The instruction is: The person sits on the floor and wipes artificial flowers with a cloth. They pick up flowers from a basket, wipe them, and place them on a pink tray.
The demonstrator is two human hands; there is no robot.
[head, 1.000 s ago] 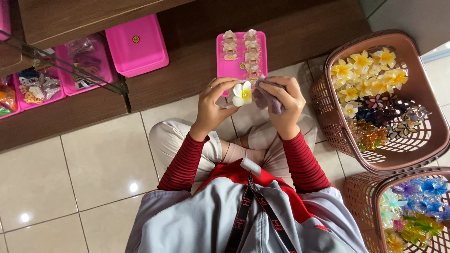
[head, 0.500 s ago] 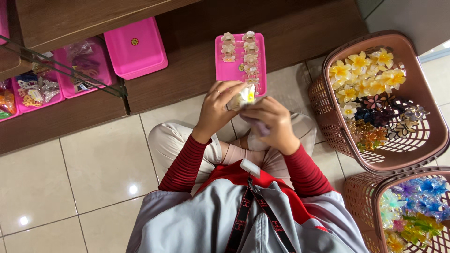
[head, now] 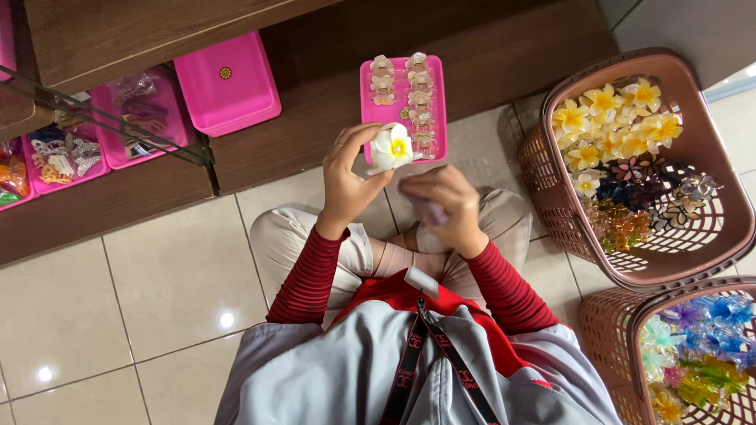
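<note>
Bins of pink plastic far left on the low shelf, stuffed with packets, partly behind a dark rail and cut off by the frame. Beside them, a flat pink lid, closed side up.

Left hand raised over the lap, thumb and fingertips pinched on a flower clip, white with a yellow centre, held in the air just in front of the pink tray with its two rows of pale clips. Right hand lower and apart from the left, curled over a small mauve thing. Cloth or another clip? Cannot tell, nor whether actually gripped.

Step in hand, at a guess: handling one clip, between basket and tray. Next move calls for a steady pinch on the petals and, for setting down, a bare spot on the tray.

To the right, a brown basket of yellow, dark and amber flower clips; below it a second basket of blue and green ones, cut by the frame edge.

Hidden: clip's teeth, right palm, far rows of the bins.
</note>
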